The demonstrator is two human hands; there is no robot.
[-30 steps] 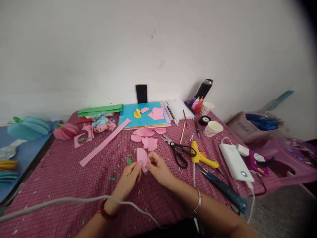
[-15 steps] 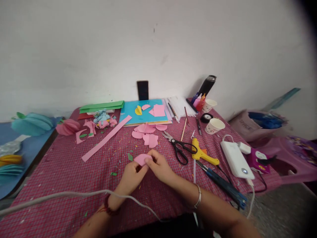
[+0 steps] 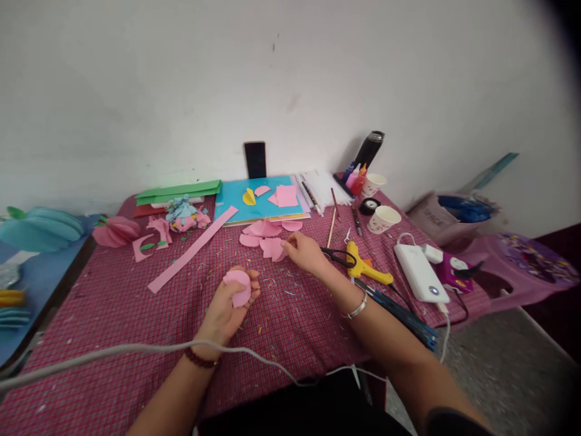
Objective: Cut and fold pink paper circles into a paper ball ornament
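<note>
Above the near part of the checked tablecloth (image 3: pixel 136 315), a rounded pink paper piece (image 3: pixel 245 295) is held in the left hand (image 3: pixel 227 309), pressed beneath the thumb. The right hand (image 3: pixel 305 251) is extended to the pink cut pieces (image 3: pixel 264 228); its fingertips are set at the edge of one, but whether paper is pinched cannot be told. Scissors (image 3: pixel 330 251) are partly hidden by the right hand, near a yellow glue gun (image 3: pixel 370 270).

Wall (image 3: pixel 190 85): we see soft, greyish light, dimmer toward the right.
Flask (image 3: pixel 370 148): we find a soft shadow to its left.
Tablecloth (image 3: pixel 113 315): we see it darken toward the near edge.
Right corners: we get black vignetting, wide-angle stretch.
</note>
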